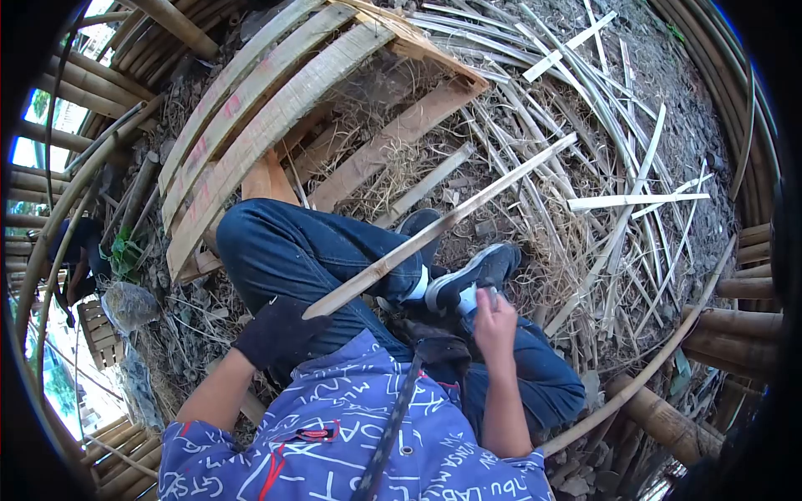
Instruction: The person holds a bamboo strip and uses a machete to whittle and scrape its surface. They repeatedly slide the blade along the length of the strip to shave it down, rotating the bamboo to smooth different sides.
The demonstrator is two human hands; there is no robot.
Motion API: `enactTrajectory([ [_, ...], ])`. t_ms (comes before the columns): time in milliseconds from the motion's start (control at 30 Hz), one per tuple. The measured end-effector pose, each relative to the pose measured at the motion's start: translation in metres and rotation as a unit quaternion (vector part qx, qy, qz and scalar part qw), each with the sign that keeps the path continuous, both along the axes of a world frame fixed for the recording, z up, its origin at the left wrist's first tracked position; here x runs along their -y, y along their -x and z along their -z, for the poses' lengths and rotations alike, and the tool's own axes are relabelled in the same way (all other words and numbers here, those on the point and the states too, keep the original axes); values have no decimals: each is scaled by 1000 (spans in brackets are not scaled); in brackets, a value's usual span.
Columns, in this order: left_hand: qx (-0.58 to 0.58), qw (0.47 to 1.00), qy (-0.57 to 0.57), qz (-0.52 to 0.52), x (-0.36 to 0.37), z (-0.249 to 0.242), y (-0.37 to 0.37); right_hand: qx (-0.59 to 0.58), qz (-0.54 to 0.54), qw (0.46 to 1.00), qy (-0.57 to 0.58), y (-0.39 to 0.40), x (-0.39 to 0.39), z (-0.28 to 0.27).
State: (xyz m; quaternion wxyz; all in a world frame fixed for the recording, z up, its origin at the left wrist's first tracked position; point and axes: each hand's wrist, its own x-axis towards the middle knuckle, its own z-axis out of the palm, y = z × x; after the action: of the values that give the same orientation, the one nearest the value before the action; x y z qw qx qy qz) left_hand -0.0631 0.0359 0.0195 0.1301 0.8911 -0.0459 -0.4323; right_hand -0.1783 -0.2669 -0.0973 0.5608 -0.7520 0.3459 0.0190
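Note:
My left hand, in a black glove, is closed around the near end of a long bamboo strip. The strip slants up and to the right across my crossed legs, its far end over the ground. My bare right hand is above my right thigh, near a dark shoe, with its fingers closed. A small dark tip shows at those fingers, too little to name. A dark strap runs down the front of my patterned purple shirt.
A slatted wooden crate lies tilted ahead on the left. Many split strips and shavings litter the ground ahead and right. Bamboo poles frame both sides. Another person is at the far left.

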Motion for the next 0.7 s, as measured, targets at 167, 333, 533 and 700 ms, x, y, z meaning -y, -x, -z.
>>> enactTrajectory([
  [167, -13, 1000, 0, 9, -5, 7, 0, -2, -122, 992, 18, 1, -31, -15],
  [333, -10, 1000, -11, 25, -10, 9, -1, -67, -163, 953, 247, -4, 4, 41],
  [533, 0, 993, 56, 102, -19, 13, 4, -24, 5, 988, 151, -7, 65, 58],
  [700, 20, 992, 66, 104, -16, 9, 4, -67, 126, 965, -220, 19, 28, 17],
])
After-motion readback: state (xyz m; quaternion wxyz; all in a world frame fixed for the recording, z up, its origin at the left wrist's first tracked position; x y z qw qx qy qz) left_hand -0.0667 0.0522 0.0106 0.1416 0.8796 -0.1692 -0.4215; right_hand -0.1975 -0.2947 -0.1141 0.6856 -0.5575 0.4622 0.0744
